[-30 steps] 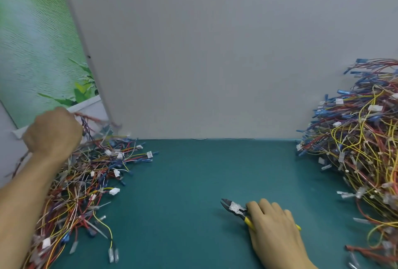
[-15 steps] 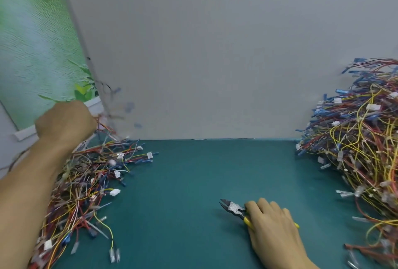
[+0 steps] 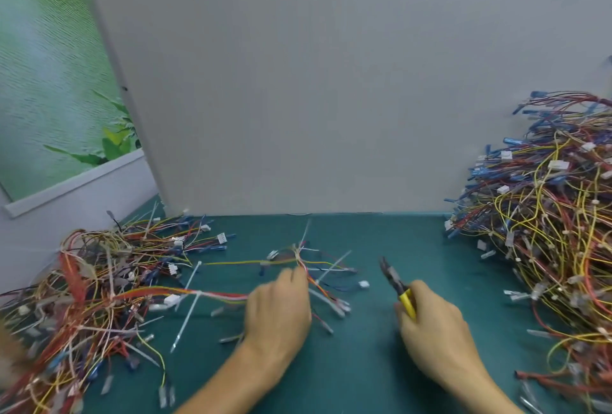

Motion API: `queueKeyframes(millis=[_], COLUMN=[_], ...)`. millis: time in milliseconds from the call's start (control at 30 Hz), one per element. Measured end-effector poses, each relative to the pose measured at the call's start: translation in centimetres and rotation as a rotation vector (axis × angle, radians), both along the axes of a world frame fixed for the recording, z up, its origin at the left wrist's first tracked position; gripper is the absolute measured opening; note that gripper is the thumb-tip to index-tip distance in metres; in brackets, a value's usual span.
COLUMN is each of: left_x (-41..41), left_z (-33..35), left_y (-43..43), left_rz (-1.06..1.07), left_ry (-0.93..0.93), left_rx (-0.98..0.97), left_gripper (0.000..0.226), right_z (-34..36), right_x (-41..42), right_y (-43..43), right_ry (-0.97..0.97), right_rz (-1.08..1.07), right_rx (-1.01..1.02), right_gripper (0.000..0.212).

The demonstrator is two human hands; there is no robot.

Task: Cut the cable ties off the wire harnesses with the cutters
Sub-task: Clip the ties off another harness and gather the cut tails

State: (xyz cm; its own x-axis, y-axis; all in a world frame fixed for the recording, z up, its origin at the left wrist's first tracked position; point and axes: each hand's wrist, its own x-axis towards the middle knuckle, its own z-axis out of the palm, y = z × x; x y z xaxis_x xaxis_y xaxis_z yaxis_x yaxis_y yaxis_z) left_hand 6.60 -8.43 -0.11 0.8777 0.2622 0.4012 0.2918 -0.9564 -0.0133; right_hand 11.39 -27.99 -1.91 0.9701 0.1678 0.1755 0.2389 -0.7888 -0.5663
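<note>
Gripping, left hand (image 3: 278,311): fingers curled round one wire harness (image 3: 299,259) at mid-table; the view is blurred here.
Harness: wires fan out beyond the hand, with white cable ties (image 3: 336,264) sticking out; other strands trail leftward to the left pile (image 3: 99,281).
Right hand (image 3: 430,324): wrapped round the yellow handles of the cutters (image 3: 394,281), tips pointing away, just right of the harness and not touching it.
Right pile (image 3: 546,231): tangled harnesses at the right edge of the green table (image 3: 381,364).
Behind: grey panel (image 3: 298,82).
</note>
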Motion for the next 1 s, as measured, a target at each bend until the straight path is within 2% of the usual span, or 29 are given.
queueKeyframes(millis=[67,133,267,400,467,567,667,733,833,900,1000], left_x=[-0.7,-1.0,-1.2,-1.6,-1.7,-1.8,-1.8,-1.7,-1.7,-2.0,-2.2], left_z=[-1.5,-1.9,-1.7,-2.8,-3.1,-3.1,-3.1,-3.1,-3.0,-2.6,-1.7], left_y=[-1.2,-1.9,-3.1,-3.5,-3.6,-3.8,-3.6,-3.3,-3.0,-2.9,-2.9], left_rz=[-0.119,-0.137,-0.248,-0.385,-0.423,-0.437,-0.480,-0.516,-0.547,-0.527,-0.435], left_ry=[0.010,-0.021,-0.122,-0.183,-0.193,-0.205,-0.258,-0.284,-0.292,-0.274,-0.229], left_rx=[-0.019,-0.034,-0.023,-0.040,-0.036,-0.030,-0.027,-0.012,0.025,0.042,0.051], left_gripper=[0.032,0.040,0.033,0.004,0.014,0.020,0.027,0.027,0.027,0.022,0.047], right_z=[0.6,0.7,1.1,2.0,2.9,4.0,3.9,3.3,2.7,3.0,4.4], right_x=[0.7,0.7,-0.1,-0.7,-0.4,1.1,2.2,2.5,3.2,3.6,4.5], right_y=[-0.5,-0.4,0.6,1.5,2.1,3.4,4.5,4.9,4.7,4.1,2.5], right_ry=[0.067,0.087,0.083,-0.077,-0.108,0.052,0.223,0.271,0.355,0.277,-0.037], right_rz=[-0.047,-0.039,0.018,0.047,0.058,0.077,0.110,0.089,0.037,-0.032,-0.273], right_rx=[0.115,0.207,0.296,0.272,0.233,0.018,-0.113,-0.121,-0.024,0.098,0.251], right_gripper=[0.021,0.026,0.032,0.025,0.024,0.026,0.017,0.009,0.013,0.010,0.009])
